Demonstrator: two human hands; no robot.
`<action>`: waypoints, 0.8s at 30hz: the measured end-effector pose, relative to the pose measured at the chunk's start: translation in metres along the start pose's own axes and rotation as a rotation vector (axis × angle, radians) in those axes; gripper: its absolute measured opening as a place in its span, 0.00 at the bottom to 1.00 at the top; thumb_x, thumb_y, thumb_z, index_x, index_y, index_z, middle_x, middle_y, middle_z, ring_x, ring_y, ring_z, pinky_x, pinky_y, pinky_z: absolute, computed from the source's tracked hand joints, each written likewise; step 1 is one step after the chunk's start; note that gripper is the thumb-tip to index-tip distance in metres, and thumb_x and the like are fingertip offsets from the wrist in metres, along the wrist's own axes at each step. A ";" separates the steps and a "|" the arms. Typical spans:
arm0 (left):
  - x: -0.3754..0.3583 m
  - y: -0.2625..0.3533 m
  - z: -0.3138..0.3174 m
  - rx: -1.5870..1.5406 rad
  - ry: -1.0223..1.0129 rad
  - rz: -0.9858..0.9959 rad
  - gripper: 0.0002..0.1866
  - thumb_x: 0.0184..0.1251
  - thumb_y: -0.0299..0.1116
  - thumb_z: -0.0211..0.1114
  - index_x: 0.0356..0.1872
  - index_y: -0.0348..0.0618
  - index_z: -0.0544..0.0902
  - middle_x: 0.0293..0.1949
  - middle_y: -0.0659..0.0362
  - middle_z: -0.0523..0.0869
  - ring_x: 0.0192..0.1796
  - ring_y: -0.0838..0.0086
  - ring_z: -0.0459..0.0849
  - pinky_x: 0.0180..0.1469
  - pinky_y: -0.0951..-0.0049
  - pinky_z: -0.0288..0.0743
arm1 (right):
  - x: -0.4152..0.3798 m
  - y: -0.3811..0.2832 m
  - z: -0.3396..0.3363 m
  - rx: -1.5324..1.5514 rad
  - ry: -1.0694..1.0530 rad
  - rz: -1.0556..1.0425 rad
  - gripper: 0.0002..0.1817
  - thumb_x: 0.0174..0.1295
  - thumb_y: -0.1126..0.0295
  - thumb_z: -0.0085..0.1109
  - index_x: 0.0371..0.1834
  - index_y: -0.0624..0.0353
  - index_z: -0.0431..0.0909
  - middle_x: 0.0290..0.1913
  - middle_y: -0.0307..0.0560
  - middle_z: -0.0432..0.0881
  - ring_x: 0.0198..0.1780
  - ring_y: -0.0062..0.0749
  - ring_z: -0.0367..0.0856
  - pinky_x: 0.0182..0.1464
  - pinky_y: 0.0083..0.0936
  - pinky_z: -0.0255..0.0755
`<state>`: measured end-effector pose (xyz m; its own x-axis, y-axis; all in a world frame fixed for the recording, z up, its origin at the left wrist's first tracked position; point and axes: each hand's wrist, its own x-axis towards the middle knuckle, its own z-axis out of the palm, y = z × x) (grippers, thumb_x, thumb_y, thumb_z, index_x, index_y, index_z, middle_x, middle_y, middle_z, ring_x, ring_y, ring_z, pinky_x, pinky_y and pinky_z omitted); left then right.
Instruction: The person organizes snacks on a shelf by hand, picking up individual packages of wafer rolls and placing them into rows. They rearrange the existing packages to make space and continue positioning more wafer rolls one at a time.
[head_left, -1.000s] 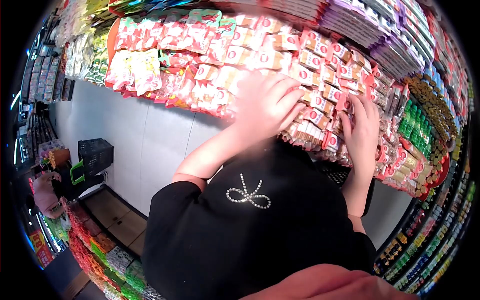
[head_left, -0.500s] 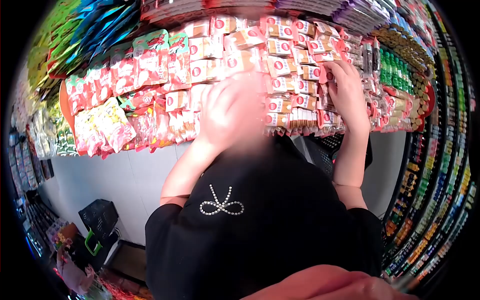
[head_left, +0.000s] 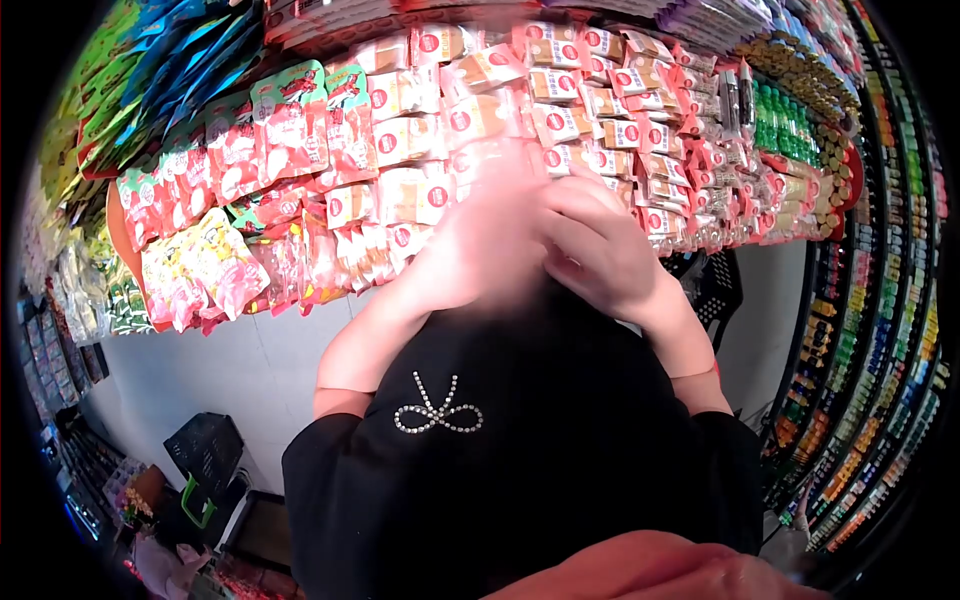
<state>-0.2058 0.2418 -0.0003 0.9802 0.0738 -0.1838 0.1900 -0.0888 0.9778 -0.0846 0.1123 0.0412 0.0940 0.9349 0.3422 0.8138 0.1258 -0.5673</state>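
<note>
**Two hands meet at the snack packets**

Two hands sit close together in front of the shelf, the left hand (head_left: 480,250) blurred, the right hand (head_left: 600,250) sharper with its fingers curled inward. Whether either grips a packet, I cannot tell; the fingers hide it. Just above and beyond both hands lie the red-and-tan snack packets (head_left: 560,90), stacked in overlapping rows. To the left of the left hand hang the red pouches (head_left: 290,120). Those small packets look light, crinkly and slick, likely with crushable contents, so a gentle pinch at the sealed edge seems the safest hold. Below the arms is the black shirt (head_left: 520,460).
</note>
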 end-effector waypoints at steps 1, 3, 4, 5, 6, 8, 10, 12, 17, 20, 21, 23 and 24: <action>0.003 -0.011 0.002 -0.089 0.075 0.324 0.26 0.58 0.13 0.52 0.61 0.36 0.66 0.51 0.55 0.77 0.46 0.78 0.80 0.40 0.79 0.77 | 0.000 0.001 -0.002 0.005 0.003 -0.001 0.21 0.39 0.83 0.64 0.41 0.63 0.74 0.37 0.46 0.77 0.37 0.40 0.76 0.47 0.36 0.69; -0.002 -0.019 0.007 -0.369 0.123 0.187 0.25 0.60 0.14 0.52 0.60 0.36 0.66 0.48 0.56 0.79 0.42 0.79 0.81 0.38 0.81 0.76 | -0.001 0.009 -0.008 0.127 0.011 0.065 0.20 0.41 0.77 0.67 0.41 0.64 0.76 0.37 0.47 0.78 0.37 0.40 0.76 0.48 0.38 0.69; -0.003 -0.018 0.009 -0.652 0.168 0.050 0.23 0.61 0.15 0.52 0.59 0.36 0.66 0.46 0.57 0.80 0.38 0.80 0.82 0.35 0.83 0.75 | -0.003 0.022 -0.012 0.057 0.102 0.022 0.19 0.45 0.73 0.68 0.43 0.64 0.77 0.37 0.49 0.79 0.38 0.43 0.77 0.50 0.38 0.68; -0.003 -0.016 0.008 -0.650 0.175 0.048 0.23 0.61 0.15 0.52 0.59 0.36 0.66 0.46 0.57 0.80 0.38 0.80 0.82 0.35 0.83 0.75 | -0.001 0.030 -0.014 -0.022 0.170 0.059 0.19 0.47 0.73 0.67 0.45 0.63 0.77 0.39 0.50 0.79 0.41 0.44 0.76 0.52 0.38 0.68; -0.004 -0.014 0.006 -0.598 0.198 0.047 0.21 0.63 0.16 0.52 0.58 0.36 0.66 0.42 0.58 0.81 0.34 0.81 0.82 0.31 0.84 0.73 | 0.001 0.039 -0.014 -0.100 0.239 0.097 0.20 0.49 0.73 0.65 0.47 0.63 0.77 0.41 0.51 0.79 0.43 0.45 0.76 0.53 0.37 0.67; -0.006 -0.011 0.006 -0.542 0.224 0.036 0.20 0.65 0.17 0.52 0.58 0.37 0.66 0.38 0.59 0.83 0.31 0.82 0.83 0.27 0.86 0.70 | 0.005 0.057 -0.012 -0.333 0.169 0.162 0.19 0.51 0.74 0.63 0.49 0.62 0.76 0.45 0.51 0.79 0.49 0.46 0.74 0.56 0.36 0.66; -0.008 -0.010 0.007 -0.477 0.238 0.064 0.20 0.65 0.18 0.52 0.58 0.38 0.66 0.31 0.60 0.83 0.25 0.83 0.81 0.24 0.87 0.66 | 0.008 0.066 -0.002 -0.321 0.126 0.203 0.20 0.51 0.76 0.60 0.50 0.61 0.75 0.48 0.50 0.77 0.54 0.46 0.71 0.57 0.36 0.65; -0.009 -0.008 0.011 -0.471 0.267 0.050 0.18 0.66 0.20 0.52 0.57 0.38 0.67 0.30 0.59 0.83 0.24 0.84 0.79 0.23 0.87 0.65 | 0.011 0.069 0.004 -0.450 0.081 0.158 0.20 0.51 0.78 0.58 0.50 0.60 0.74 0.49 0.50 0.76 0.54 0.47 0.71 0.58 0.37 0.64; -0.009 -0.013 0.008 -0.330 0.157 0.066 0.13 0.70 0.27 0.50 0.54 0.39 0.71 0.30 0.59 0.83 0.22 0.87 0.75 0.23 0.89 0.61 | 0.013 0.069 0.000 -0.360 0.109 0.125 0.17 0.50 0.78 0.57 0.46 0.61 0.73 0.47 0.50 0.75 0.53 0.46 0.71 0.57 0.37 0.65; -0.009 -0.010 0.015 -0.473 0.155 0.031 0.13 0.72 0.32 0.48 0.52 0.39 0.72 0.32 0.58 0.83 0.24 0.87 0.76 0.23 0.89 0.58 | 0.008 0.048 -0.015 -0.180 0.135 0.107 0.17 0.49 0.78 0.58 0.45 0.62 0.73 0.47 0.50 0.75 0.52 0.47 0.71 0.57 0.35 0.65; -0.010 -0.010 0.016 -0.469 0.157 0.028 0.15 0.72 0.35 0.49 0.52 0.38 0.72 0.33 0.57 0.83 0.26 0.85 0.77 0.23 0.89 0.58 | 0.004 0.040 -0.020 -0.075 0.152 0.063 0.18 0.48 0.77 0.59 0.45 0.62 0.73 0.47 0.50 0.74 0.51 0.47 0.72 0.57 0.35 0.66; -0.010 -0.015 0.023 -0.448 0.216 0.095 0.23 0.71 0.47 0.52 0.53 0.35 0.70 0.37 0.54 0.83 0.33 0.80 0.81 0.27 0.87 0.64 | -0.004 0.026 -0.024 -0.011 0.120 0.027 0.19 0.44 0.77 0.61 0.43 0.61 0.74 0.42 0.48 0.74 0.47 0.46 0.73 0.53 0.37 0.67; -0.010 -0.021 0.022 -0.445 0.215 0.091 0.23 0.71 0.47 0.52 0.53 0.35 0.70 0.37 0.54 0.83 0.33 0.80 0.81 0.27 0.87 0.64 | -0.007 0.022 -0.024 0.053 0.083 -0.015 0.21 0.39 0.77 0.64 0.42 0.59 0.74 0.36 0.47 0.74 0.44 0.45 0.74 0.49 0.38 0.69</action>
<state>-0.2186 0.2208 -0.0210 0.9492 0.2923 -0.1167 0.0162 0.3247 0.9457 -0.0537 0.1000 0.0447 0.1312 0.9025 0.4102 0.7839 0.1588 -0.6003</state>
